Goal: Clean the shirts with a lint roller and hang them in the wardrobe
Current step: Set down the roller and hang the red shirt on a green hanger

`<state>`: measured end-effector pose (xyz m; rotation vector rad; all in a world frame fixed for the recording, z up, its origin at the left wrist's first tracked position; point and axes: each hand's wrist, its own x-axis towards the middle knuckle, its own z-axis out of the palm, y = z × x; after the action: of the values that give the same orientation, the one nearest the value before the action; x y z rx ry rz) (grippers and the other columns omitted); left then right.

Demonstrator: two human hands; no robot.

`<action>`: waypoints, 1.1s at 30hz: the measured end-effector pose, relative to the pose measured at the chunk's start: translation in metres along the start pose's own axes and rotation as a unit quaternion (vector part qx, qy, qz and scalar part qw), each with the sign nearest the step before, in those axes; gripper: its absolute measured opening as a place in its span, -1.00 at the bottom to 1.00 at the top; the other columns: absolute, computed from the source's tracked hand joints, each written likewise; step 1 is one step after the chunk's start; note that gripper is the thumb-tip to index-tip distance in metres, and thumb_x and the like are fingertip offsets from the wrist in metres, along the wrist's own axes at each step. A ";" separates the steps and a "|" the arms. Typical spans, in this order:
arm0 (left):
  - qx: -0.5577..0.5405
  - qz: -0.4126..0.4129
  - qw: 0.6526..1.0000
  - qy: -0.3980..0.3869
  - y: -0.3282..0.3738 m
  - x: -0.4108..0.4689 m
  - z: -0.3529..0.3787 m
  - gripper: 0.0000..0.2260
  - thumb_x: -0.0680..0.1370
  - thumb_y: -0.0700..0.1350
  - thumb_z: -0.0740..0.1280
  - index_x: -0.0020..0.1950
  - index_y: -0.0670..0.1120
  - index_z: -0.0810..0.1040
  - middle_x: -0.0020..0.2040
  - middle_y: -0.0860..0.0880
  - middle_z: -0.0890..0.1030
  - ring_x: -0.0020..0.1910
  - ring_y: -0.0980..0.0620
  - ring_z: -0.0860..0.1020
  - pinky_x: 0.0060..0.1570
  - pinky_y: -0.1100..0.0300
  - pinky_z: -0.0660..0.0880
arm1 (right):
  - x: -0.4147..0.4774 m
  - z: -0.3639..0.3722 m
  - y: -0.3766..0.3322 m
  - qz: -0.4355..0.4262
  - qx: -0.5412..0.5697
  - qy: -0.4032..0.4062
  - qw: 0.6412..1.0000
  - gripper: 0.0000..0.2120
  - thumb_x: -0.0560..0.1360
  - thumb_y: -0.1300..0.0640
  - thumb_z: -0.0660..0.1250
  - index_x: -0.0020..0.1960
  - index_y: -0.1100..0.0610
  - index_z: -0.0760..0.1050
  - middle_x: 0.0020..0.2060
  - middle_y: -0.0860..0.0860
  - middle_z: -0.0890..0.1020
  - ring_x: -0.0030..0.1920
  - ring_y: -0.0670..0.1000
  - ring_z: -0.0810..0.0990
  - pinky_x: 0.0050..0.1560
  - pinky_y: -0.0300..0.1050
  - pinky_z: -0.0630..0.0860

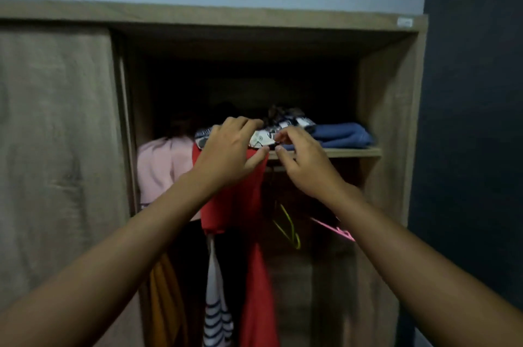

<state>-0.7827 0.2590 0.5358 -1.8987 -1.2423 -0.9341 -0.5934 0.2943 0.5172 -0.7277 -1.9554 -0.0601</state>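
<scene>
Both arms reach up into an open wooden wardrobe point(390, 109). My left hand point(229, 151) grips the top of a red shirt point(240, 202), which hangs down just under the shelf edge point(339, 152). Close to its right, my right hand point(305, 160) has its fingers bent near the shirt's top and the shelf edge; whether it holds anything is unclear. The rail and the hanger's hook are hidden behind my hands. No lint roller is in view.
Folded clothes lie on the shelf: a patterned white piece point(266, 136) and blue cloth point(342, 134). Pink point(161, 165), orange point(167, 298) and striped point(216, 315) garments hang at the left. Empty yellow point(288, 228) and pink point(336, 229) hangers hang at the right. A sliding door point(56, 148) covers the left side.
</scene>
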 end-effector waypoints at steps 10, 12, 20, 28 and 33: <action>0.061 -0.076 0.972 -0.214 -0.062 0.067 0.033 -0.35 0.39 0.36 0.39 0.37 0.02 0.48 0.28 -0.08 0.52 0.28 -0.15 0.49 0.17 -0.06 0.48 | 0.105 -0.007 0.057 0.059 -0.214 -0.182 0.958 -0.44 0.38 -0.13 0.46 0.33 -0.26 0.35 0.36 0.01 0.36 0.36 0.15 0.34 0.32 0.19 0.39; 0.060 -0.037 0.970 -0.231 -0.064 0.078 0.038 -0.39 0.36 0.35 0.43 0.27 0.02 0.55 0.19 -0.07 0.59 0.20 -0.11 0.56 0.09 0.03 0.53 | 0.122 -0.010 0.067 0.068 -0.223 -0.258 0.937 -0.30 0.32 -0.26 0.48 0.39 -0.36 0.29 0.44 0.05 0.30 0.42 0.20 0.27 0.41 0.22 0.30; 0.159 -0.016 0.956 -0.246 -0.056 0.111 0.057 -0.66 0.53 0.11 0.32 0.18 -0.07 0.58 0.13 -0.17 0.63 0.09 -0.21 0.61 -0.04 0.03 0.51 | 0.172 0.011 0.075 0.039 -0.292 -0.345 0.891 -0.28 0.22 -0.35 0.49 0.33 -0.17 0.47 0.23 -0.11 0.59 0.18 0.02 0.57 0.19 -0.04 0.52; 0.139 -0.085 0.963 -0.215 -0.070 0.119 0.071 -0.68 0.57 0.05 0.24 0.15 -0.14 0.57 0.14 -0.25 0.62 0.10 -0.26 0.59 0.02 0.01 0.51 | 0.178 0.013 0.078 0.028 -0.292 -0.331 0.897 -0.42 0.42 -0.30 0.38 0.32 0.01 0.48 0.23 0.03 0.58 0.15 0.06 0.56 0.02 -0.15 0.42; 0.174 -0.074 0.947 -0.259 -0.064 0.119 0.082 -0.28 0.33 0.54 0.25 0.06 -0.08 0.62 0.03 -0.15 0.66 -0.01 -0.15 0.63 -0.10 0.10 0.48 | 0.175 0.030 0.095 0.009 -0.325 -0.333 0.885 -0.32 0.29 -0.35 0.45 0.29 -0.02 0.48 0.17 0.00 0.61 0.07 0.06 0.59 0.11 -0.02 0.56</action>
<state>-0.7922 0.4015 0.6035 -1.8330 -1.7430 -0.2472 -0.6231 0.4635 0.6228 -1.3365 -2.6140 -0.5406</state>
